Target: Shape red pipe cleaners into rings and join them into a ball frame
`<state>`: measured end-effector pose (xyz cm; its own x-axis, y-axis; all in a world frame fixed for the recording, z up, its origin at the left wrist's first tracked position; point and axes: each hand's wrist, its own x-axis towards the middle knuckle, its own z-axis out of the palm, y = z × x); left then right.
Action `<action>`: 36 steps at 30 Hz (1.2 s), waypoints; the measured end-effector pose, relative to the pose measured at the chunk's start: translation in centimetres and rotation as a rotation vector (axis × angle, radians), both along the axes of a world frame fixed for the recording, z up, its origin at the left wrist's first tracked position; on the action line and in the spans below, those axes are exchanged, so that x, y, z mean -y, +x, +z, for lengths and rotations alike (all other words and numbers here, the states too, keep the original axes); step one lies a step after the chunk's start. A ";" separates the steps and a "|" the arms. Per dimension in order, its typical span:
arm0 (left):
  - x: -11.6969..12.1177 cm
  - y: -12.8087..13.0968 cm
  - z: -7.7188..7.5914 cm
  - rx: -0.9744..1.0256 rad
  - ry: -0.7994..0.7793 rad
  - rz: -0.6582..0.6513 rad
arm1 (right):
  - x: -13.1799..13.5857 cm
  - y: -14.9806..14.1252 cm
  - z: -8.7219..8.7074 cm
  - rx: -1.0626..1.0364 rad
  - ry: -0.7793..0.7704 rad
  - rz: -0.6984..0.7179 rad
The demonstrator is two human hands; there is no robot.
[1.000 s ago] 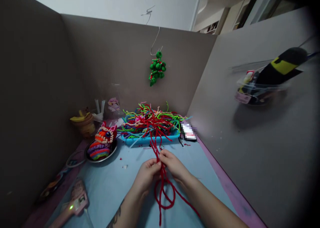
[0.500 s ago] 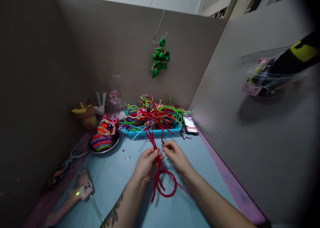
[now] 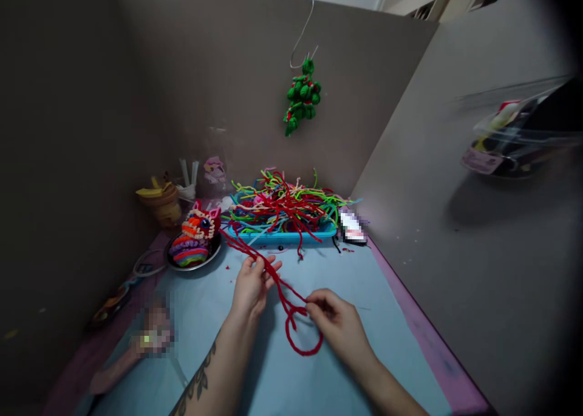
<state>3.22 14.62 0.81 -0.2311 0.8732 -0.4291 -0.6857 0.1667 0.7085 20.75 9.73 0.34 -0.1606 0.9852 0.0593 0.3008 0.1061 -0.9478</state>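
Note:
Several long red pipe cleaners (image 3: pixel 283 293) are gathered in a loose bundle over the blue tabletop. Between its thumb and fingers, my left hand (image 3: pixel 250 285) pinches the upper part of the bundle, the outer fingers stretched out. The free ends slant up toward the left from there. Lower down, my right hand (image 3: pixel 336 322) is closed, its thumb and fingertips pinching red ends drawn out to the right. One pipe cleaner bends into a round loop (image 3: pixel 303 351) hanging below, beside the right fingers.
Behind the hands stands a blue tray (image 3: pixel 268 238) heaped with colourful pipe cleaners. To its left a bowl (image 3: pixel 194 267) holds a colourful fuzzy figure (image 3: pixel 198 237). A phone (image 3: pixel 353 228) lies right of the tray. A blurred pink tool (image 3: pixel 155 331) rests at the left; a green ornament (image 3: pixel 304 94) hangs behind.
My left hand has turned and moved left, so the bundle now slants. My right hand has moved down and now pinches red ends. The view has shifted slightly.

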 end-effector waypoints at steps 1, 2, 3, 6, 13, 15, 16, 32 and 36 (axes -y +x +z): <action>0.0 0.0 0.0 0.001 0.010 0.008 | 0.3 0.0 -0.5 -0.001 0.041 -0.037; 0.1 0.1 0.0 0.006 0.025 0.009 | 0.5 -0.1 -0.9 -0.005 0.078 -0.072; 0.2 0.3 0.0 0.013 0.043 0.004 | 0.7 -0.1 -1.3 -0.012 0.107 -0.105; 0.6 1.0 0.1 0.032 0.096 -0.032 | 1.0 -0.4 -2.0 -0.052 0.140 -0.201; 1.0 2.0 0.2 0.049 0.090 -0.124 | 0.6 -0.9 -1.7 -0.093 0.138 -0.231; 1.0 1.9 0.1 0.060 0.104 -0.135 | 0.5 -0.7 -1.8 -0.061 0.138 -0.200; 1.0 1.9 0.1 0.069 0.111 -0.145 | 0.5 -0.5 -1.9 -0.044 0.144 -0.180; 0.8 1.4 0.4 0.090 0.173 0.086 | 2.0 -1.1 -2.4 0.149 0.541 -0.261; 0.7 1.4 0.6 0.093 0.152 0.095 | 2.0 -1.7 -1.7 0.094 0.523 -0.232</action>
